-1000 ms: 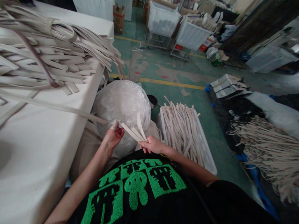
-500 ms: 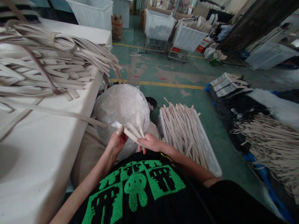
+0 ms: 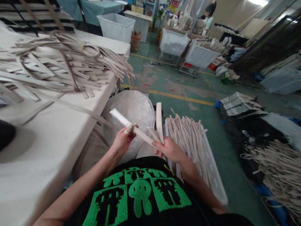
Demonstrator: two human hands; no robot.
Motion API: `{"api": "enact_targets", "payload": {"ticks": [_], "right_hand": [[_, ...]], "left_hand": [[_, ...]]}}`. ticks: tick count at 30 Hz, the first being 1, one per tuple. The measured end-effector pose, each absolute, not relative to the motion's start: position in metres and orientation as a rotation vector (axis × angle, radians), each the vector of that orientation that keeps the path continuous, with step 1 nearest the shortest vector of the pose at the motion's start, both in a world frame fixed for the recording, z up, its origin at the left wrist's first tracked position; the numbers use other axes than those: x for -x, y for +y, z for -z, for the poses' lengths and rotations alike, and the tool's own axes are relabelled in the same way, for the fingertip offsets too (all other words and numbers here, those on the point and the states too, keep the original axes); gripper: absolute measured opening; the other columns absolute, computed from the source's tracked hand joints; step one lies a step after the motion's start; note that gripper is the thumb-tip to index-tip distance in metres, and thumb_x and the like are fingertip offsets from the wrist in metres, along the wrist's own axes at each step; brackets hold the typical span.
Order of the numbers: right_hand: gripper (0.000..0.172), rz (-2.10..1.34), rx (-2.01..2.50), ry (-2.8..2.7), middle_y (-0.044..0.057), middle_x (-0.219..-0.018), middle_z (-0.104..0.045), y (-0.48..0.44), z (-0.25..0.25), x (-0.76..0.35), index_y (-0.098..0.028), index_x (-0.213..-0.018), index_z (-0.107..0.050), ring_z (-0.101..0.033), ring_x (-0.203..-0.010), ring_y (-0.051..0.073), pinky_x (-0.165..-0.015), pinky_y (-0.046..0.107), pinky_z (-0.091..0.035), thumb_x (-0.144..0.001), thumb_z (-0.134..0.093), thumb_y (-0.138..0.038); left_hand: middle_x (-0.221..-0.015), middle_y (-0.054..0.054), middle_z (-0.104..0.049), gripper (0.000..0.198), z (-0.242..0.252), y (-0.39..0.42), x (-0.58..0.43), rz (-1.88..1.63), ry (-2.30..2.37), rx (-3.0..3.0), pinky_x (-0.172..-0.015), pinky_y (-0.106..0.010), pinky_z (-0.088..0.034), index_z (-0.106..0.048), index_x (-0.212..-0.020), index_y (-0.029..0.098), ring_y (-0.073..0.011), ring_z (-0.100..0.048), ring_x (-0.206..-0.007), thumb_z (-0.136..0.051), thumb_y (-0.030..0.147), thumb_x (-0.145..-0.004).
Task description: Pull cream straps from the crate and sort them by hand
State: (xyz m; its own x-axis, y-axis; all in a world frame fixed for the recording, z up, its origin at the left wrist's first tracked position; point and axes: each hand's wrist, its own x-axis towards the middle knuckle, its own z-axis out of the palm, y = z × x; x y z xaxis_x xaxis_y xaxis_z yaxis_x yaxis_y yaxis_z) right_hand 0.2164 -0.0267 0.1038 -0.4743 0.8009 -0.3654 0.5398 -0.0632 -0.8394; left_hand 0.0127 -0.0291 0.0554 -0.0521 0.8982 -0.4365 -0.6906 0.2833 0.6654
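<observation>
My left hand pinches a pale flat strip that slants up to the left, its taped thumb lying on top. My right hand grips the lower end of that strip together with another strip that stands upright. Both hands are in front of my chest, above a clear plastic bag. Just right of my right hand sits a white tray filled with several similar strips.
A white table on the left carries a big heap of long strips that overhang its edge. More strip piles lie on the green floor at right. White carts and a person are farther back.
Both hands have risen with the strips. The slanted strip now reaches farther past my left thumb, and the second strip stands more upright. The view has tilted up.
</observation>
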Motion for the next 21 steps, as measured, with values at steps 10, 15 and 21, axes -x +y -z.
{"api": "enact_targets", "payload": {"ticks": [10, 15, 21], "right_hand": [[0.054, -1.511, 1.372, -1.964, 0.005, -0.059, -0.064, -0.025, -0.137, -0.218, -0.020, -0.067, -0.065, -0.056, -0.045, 0.013, -0.050, 0.027, -0.045, -0.095, -0.051, -0.064], [0.054, -1.359, 1.395, -1.959, 0.002, -0.053, -0.059, -0.027, -0.142, -0.215, -0.023, -0.064, -0.059, -0.053, -0.043, 0.013, -0.049, 0.028, -0.045, -0.094, -0.052, -0.067], [0.055, -1.407, 1.434, -1.940, 0.005, -0.060, -0.065, -0.025, -0.142, -0.222, -0.020, -0.071, -0.065, -0.057, -0.045, 0.013, -0.045, 0.026, -0.045, -0.090, -0.055, -0.071]], "left_hand": [[-0.092, -0.010, -0.078, 0.041, -0.087, -0.033, -0.023, -1.384, 0.866, -0.378, -0.079, -0.030, -0.051, -0.082, -0.088, 0.015, -0.0209, -0.067, -0.088, -0.092, 0.046, -0.063], [-0.081, -0.011, -0.077, 0.045, -0.097, -0.042, -0.034, -1.271, 0.761, -0.504, -0.076, -0.035, -0.051, -0.082, -0.086, 0.013, -0.0251, -0.068, -0.084, -0.088, 0.053, -0.067], [-0.094, -0.009, -0.080, 0.045, -0.107, -0.039, -0.029, -1.447, 0.824, -0.466, -0.080, -0.031, -0.050, -0.084, -0.087, 0.018, -0.0230, -0.067, -0.092, -0.093, 0.051, -0.059]]}}
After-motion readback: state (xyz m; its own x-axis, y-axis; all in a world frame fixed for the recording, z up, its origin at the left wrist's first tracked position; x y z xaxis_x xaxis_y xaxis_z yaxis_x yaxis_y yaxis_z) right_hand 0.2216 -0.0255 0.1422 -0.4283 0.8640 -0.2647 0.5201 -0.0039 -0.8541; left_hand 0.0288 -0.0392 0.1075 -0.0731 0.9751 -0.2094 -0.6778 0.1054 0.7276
